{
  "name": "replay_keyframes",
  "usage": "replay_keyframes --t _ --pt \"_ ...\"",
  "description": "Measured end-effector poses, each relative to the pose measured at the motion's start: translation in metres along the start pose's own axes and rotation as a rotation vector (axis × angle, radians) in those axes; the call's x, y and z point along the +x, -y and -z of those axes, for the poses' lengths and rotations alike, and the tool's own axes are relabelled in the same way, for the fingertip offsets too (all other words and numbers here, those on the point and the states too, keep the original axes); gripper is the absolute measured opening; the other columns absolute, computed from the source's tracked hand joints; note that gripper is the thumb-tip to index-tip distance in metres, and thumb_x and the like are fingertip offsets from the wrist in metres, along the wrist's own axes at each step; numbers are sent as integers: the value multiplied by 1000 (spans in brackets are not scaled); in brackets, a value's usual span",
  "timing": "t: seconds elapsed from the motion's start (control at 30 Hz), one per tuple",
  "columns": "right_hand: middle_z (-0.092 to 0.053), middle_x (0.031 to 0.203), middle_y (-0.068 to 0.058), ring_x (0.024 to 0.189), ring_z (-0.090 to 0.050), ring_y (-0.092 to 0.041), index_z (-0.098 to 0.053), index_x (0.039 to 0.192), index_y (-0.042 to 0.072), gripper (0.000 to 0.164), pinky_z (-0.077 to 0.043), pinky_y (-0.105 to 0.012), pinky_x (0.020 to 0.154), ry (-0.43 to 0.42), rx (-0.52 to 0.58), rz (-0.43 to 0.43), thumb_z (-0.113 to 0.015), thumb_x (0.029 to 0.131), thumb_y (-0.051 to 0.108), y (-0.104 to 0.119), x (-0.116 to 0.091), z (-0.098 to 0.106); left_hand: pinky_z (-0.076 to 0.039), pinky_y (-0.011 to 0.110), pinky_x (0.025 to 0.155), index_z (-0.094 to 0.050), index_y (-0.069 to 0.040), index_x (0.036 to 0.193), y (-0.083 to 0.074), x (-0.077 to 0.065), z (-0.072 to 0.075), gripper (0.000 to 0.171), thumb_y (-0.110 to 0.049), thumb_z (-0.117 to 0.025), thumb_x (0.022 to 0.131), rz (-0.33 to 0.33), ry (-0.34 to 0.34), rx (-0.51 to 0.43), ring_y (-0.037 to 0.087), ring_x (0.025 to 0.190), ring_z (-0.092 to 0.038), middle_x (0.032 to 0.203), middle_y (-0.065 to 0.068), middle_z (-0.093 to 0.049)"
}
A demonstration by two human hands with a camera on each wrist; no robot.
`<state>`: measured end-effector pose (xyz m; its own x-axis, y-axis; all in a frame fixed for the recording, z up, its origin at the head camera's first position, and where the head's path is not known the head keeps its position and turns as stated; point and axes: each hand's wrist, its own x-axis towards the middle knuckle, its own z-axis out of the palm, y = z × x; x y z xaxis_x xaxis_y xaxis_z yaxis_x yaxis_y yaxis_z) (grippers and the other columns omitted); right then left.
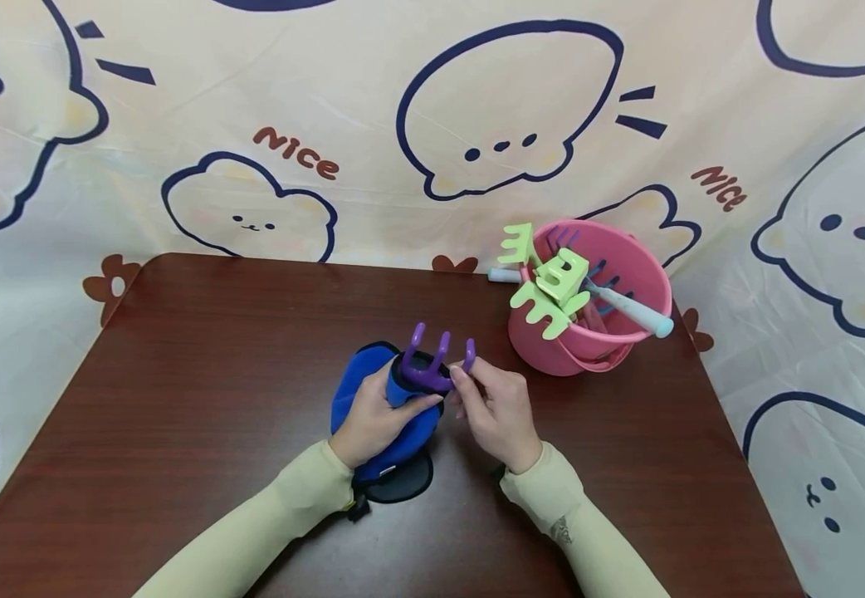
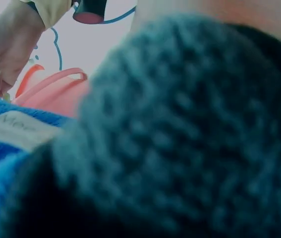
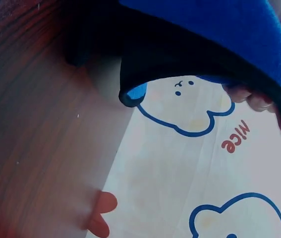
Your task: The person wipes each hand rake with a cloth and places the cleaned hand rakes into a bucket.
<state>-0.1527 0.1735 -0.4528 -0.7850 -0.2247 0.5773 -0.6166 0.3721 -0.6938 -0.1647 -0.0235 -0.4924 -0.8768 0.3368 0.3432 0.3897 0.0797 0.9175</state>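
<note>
In the head view, a blue soft fabric bag [image 1: 413, 428] with black trim stands at the middle of the table. A purple toy rake [image 1: 432, 378] pokes out of its mouth, prongs up; the rest of it is hidden inside. My left hand [image 1: 373, 419] grips the bag near the mouth, thumb across the front. On the other side, my right hand [image 1: 500, 411] pinches the rake by its right prong; whether it also touches the bag's rim is hidden. The right wrist view shows the bag's black edging [image 3: 180, 44] close up, and dark fuzzy cloth [image 2: 180, 129] fills the left wrist view.
At the back right of the brown table [image 1: 201, 374] stands a pink bucket [image 1: 552, 353]. Green toy rakes [image 1: 563, 278] and a light-blue handle [image 1: 634, 314] stick out over its rim. A patterned cloth [image 1: 373, 100] hangs behind the table.
</note>
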Motion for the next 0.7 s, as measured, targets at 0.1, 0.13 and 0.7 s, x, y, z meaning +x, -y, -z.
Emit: replay_keyframes --t 0.1,0.13,0.7 --pt "-65 67 -8 51 -60 -13 -69 96 2 8 -52 -24 51 -7 2 -19 -65 97 -5 0 0 0 -54 48 103 -61 -7 133 1 0 -1 42 -11 -77 94 21 20 12 23 111 -72 125 10 -72" --pt "-65 67 -8 51 -60 -14 -69 95 2 8 -52 -24 50 -11 2 -22 -65 97 -5 0 0 0 -54 50 103 -61 -7 134 2 1 0 43 -12 -76 94 29 33 16 23 112 -71 126 10 -72" --pt "-65 65 -6 50 -59 -11 -71 95 1 7 -52 -20 51 -90 -35 27 -66 97 -3 -3 4 8 -53 50 104 -57 -11 143 5 1 3 48 -20 -72 99 73 220 39 22 118 -69 135 7 -69"
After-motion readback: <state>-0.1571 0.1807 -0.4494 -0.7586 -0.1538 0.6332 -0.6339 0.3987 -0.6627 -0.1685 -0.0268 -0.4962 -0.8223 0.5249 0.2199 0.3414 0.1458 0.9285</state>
